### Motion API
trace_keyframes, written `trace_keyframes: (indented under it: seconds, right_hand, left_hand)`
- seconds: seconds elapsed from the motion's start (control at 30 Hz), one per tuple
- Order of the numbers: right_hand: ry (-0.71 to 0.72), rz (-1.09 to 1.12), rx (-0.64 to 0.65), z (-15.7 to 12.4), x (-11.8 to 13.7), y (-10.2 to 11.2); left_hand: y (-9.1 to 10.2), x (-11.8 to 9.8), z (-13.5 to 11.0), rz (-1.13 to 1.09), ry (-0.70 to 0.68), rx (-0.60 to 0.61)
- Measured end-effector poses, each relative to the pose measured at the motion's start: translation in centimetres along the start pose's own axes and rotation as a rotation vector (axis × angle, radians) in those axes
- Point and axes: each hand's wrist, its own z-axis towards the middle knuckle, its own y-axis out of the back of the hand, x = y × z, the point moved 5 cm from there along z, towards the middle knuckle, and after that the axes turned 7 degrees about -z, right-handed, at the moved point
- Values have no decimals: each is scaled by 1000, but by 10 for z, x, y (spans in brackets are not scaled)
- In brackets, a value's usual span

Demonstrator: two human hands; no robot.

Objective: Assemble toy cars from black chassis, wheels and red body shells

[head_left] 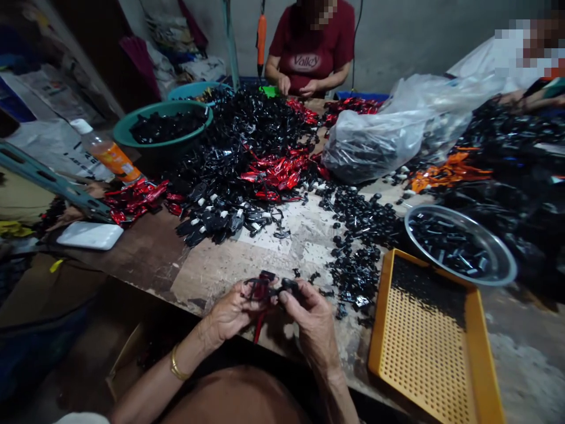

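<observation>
My left hand is closed on a small red and black plastic part at the near edge of the wooden table. My right hand pinches a small black piece right beside it, and the two pieces touch. Both hands are close together over the table edge. A gold bangle sits on my left wrist. Loose small black parts lie just beyond my right hand.
A yellow perforated tray lies at the near right, a metal bowl of black parts behind it. Big heaps of black and red parts, a green basin, a bottle and a plastic bag lie farther back. Two other people work across the table.
</observation>
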Motion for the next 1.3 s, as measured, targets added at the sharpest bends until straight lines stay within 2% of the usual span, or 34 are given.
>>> trace_keyframes:
  seconds: [0.17,0.27,0.6,1.1,1.3]
  right_hand:
    - [-198,169,-193,-5,-15,13]
    - [-284,191,-248,-11,-24,16]
    - [-212,146,-251,-14,-29,8]
    - [-208,126,-233,-9,-27,5]
    - [-215,80,-256,-8,-23,4]
  left_hand:
    - [-3,-13,7,-186,-140,-77]
    - [-4,-17,11,-248,-137,-113]
    - [-14,-12,15,-253,-228,-147]
    - [-13,-11,13,-149,-253,-36]
    - [-13,-9,13,-157,-251,-37]
